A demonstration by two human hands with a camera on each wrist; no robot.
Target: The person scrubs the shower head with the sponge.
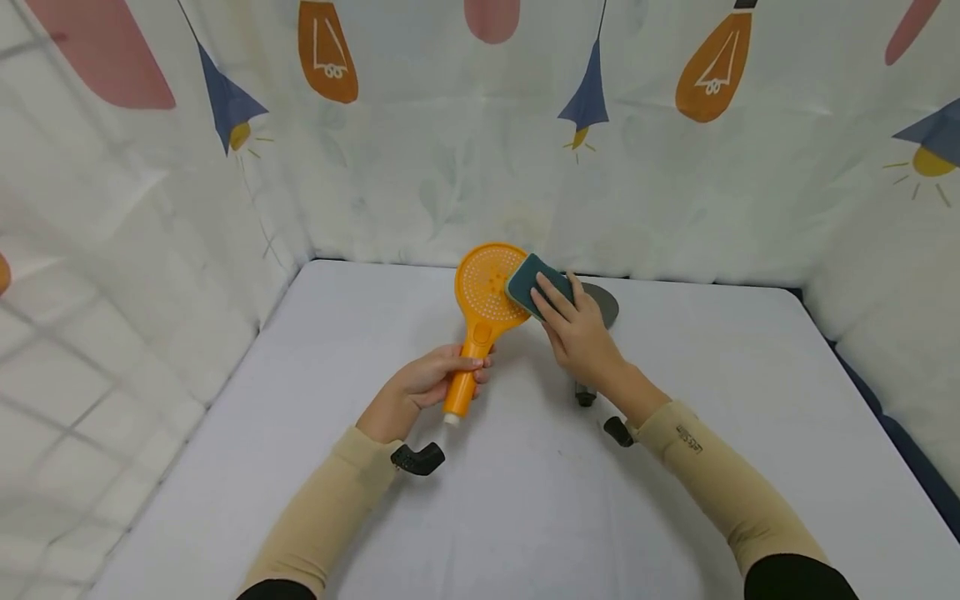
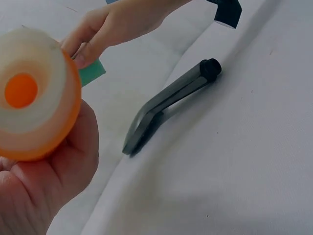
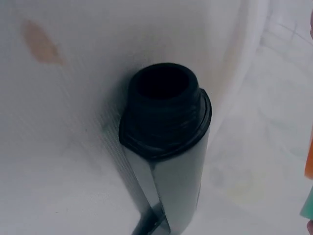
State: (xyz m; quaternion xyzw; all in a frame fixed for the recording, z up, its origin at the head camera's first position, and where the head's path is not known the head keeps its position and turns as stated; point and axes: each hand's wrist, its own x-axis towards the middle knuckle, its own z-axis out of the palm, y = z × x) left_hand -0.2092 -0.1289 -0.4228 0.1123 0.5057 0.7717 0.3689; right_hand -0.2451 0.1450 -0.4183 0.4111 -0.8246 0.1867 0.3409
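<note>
My left hand (image 1: 435, 375) grips an orange handheld shower head (image 1: 480, 292) by its handle, with the perforated face tilted up. In the left wrist view the pale, hollow end of that handle (image 2: 54, 93) shows large and close. A dark green sponge (image 1: 534, 282) is held in my right hand (image 1: 581, 333), its fingers spread over the top. The sponge overlaps the right edge of the shower head's face. Partly hidden behind my right hand, a second shower head (image 1: 604, 305), grey, lies on the table; its black threaded end (image 3: 164, 117) fills the right wrist view.
The white table (image 1: 510, 517) reaches back to a patterned curtain (image 1: 450, 167), with more light fabric along both sides. Black camera mounts stick out at the left wrist (image 1: 418, 459) and the right wrist (image 1: 618, 431).
</note>
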